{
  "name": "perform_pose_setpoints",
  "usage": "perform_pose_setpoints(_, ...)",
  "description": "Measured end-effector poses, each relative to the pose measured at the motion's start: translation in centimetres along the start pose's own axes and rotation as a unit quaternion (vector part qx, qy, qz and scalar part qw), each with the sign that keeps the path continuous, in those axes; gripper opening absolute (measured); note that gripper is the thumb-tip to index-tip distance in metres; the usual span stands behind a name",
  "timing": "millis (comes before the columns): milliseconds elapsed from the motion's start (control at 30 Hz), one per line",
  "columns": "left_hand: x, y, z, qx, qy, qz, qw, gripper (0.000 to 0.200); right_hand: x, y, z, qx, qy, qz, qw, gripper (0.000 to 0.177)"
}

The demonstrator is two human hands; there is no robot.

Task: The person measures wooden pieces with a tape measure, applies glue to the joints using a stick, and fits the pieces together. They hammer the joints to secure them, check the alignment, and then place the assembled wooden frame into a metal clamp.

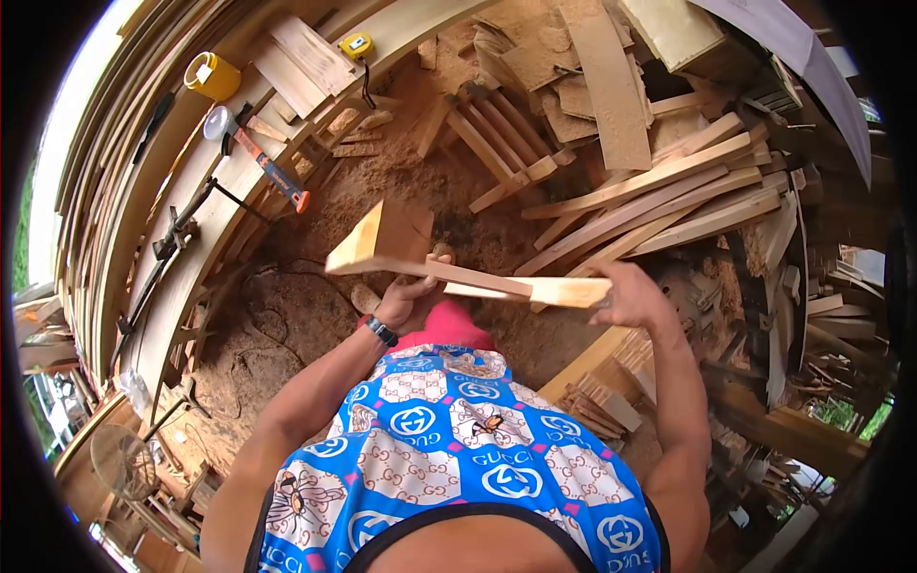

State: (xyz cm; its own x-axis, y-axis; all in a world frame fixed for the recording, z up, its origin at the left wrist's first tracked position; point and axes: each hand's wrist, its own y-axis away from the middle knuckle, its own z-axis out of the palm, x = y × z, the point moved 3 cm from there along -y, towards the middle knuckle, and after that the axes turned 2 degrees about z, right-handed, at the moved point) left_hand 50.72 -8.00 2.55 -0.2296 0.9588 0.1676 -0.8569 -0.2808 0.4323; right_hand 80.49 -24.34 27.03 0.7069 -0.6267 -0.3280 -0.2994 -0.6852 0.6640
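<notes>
A joined wooden piece (487, 279) is held up in front of my body, with a wide angled block at its left end and a pale thicker part at its right. My left hand (409, 298) grips its underside near the middle-left, fingers wrapped round the thin bar. My right hand (630, 294) holds the right end, with the fingers partly hidden behind the wood. The piece hangs above the sawdust-covered floor (315, 229), clear of the bench. A watch (382, 331) is on my left wrist.
On the curved bench (205, 201) at left lie a hammer (258, 162), a clamp (177, 234), a yellow tape measure (356, 45) and a yellow container (212, 76). Stacked wood strips (659, 205) lie at right. A slatted wooden frame (501, 134) rests ahead. A fan (124, 462) stands lower left.
</notes>
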Motion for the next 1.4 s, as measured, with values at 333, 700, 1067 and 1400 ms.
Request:
perform_pose_setpoints(333, 2.1, -11.8, -7.1, 0.18, -0.018, -0.055, 0.982, 0.045, -0.3, -5.2, 11.6, 0.055, -0.096, 0.083, 0.99, 0.053)
perform_pose_setpoints(700, 11.3, -7.8, -8.8, 0.163, -0.647, -0.025, 0.744, 0.064, -4.6, -26.0, 15.3, 0.177, -0.153, 0.147, 0.961, 0.026)
perform_pose_setpoints(1067, 2.3, 8.1, -24.8, 0.328, -0.607, -0.154, 0.708, 0.046, 2.0, -33.4, 12.9, 0.185, -0.111, 0.117, 0.969, 0.042)
perform_pose_setpoints(1400, 4.9, 7.8, -16.1, 0.354, -0.566, -0.129, 0.733, 0.05, 11.2, -36.9, 15.1, 0.238, -0.146, 0.074, 0.957, 0.032)
